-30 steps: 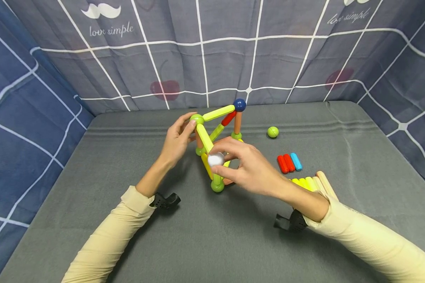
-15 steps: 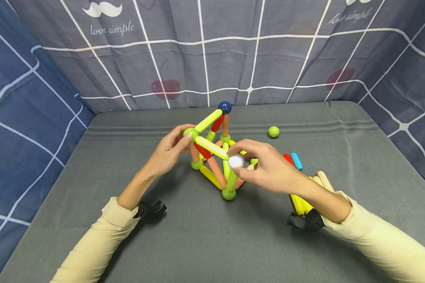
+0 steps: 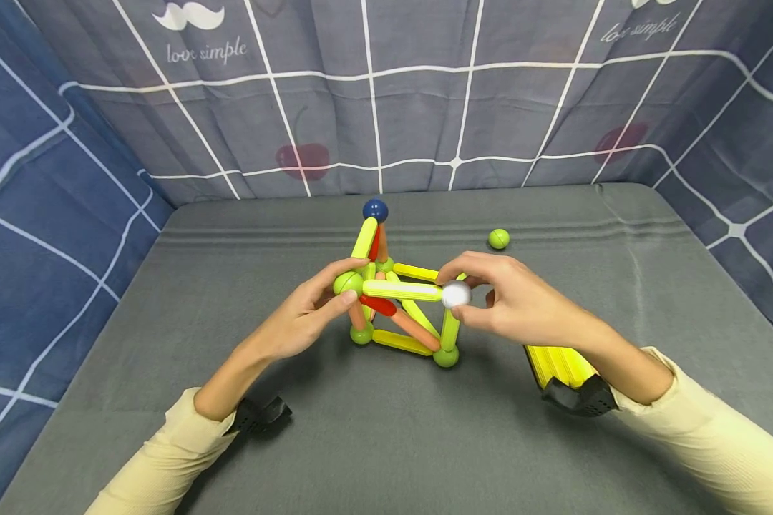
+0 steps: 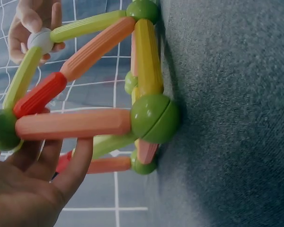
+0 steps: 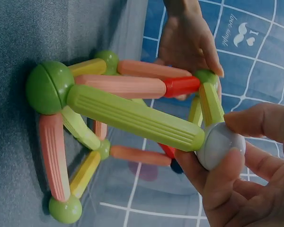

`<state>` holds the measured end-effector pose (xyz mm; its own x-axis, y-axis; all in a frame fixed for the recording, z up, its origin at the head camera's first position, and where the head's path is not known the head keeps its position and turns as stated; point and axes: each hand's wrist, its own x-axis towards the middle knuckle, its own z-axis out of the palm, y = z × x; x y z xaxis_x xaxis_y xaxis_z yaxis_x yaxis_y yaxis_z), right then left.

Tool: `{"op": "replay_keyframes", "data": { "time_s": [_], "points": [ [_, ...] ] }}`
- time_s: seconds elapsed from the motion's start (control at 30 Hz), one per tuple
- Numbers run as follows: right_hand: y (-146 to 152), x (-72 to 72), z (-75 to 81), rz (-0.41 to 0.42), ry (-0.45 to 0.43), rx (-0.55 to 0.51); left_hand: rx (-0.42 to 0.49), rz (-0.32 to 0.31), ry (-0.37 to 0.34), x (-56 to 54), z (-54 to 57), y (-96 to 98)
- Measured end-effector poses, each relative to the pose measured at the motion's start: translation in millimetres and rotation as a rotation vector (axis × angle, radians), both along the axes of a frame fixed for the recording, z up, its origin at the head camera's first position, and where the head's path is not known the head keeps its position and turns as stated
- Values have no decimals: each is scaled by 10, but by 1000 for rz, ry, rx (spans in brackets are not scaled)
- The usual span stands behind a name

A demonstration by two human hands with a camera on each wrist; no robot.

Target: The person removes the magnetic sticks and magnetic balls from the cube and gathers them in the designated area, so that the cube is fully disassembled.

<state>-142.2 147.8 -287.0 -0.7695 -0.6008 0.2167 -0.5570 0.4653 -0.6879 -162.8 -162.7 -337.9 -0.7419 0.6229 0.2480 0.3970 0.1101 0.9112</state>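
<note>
A frame of magnetic building sticks and balls stands on the grey cloth between both hands. My left hand (image 3: 299, 315) pinches the green ball (image 3: 348, 285) at its upper left corner between thumb and fingers. With thumb and fingertips, my right hand (image 3: 528, 300) grips the white ball (image 3: 456, 294) at the upper right corner. A lime stick (image 3: 402, 290) joins these two balls. At the back top sits a dark blue ball (image 3: 376, 210). Below, a green ball (image 5: 49, 87) rests on the cloth, linked to the white ball by another lime stick (image 5: 135, 116).
A loose green ball (image 3: 499, 239) lies behind the right hand. Several yellow sticks (image 3: 557, 366) lie side by side beneath the right wrist. A checked curtain (image 3: 419, 121) rises behind the grey cloth (image 3: 373, 443).
Both hands have turned the frame counterclockwise as seen from above. The white ball went right, the held green ball came nearer, and the blue ball swung left. The right arm now covers the loose red and blue sticks.
</note>
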Motion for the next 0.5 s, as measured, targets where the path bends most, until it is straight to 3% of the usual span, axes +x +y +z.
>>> {"op": "replay_keyframes", "data": {
  "time_s": [0.1, 0.2, 0.4, 0.5],
  "points": [
    [29, 19, 15, -5, 4, 21, 23, -79, -18, 4, 1, -3],
    [33, 37, 26, -19, 7, 45, 36, -104, -22, 3, -2, -5],
    [3, 57, 42, -61, 9, 98, 47, -97, -31, 30, 7, 10],
    [-6, 62, 46, -79, 17, 120, 27, -61, -23, 46, 14, 16]
  ]
}}
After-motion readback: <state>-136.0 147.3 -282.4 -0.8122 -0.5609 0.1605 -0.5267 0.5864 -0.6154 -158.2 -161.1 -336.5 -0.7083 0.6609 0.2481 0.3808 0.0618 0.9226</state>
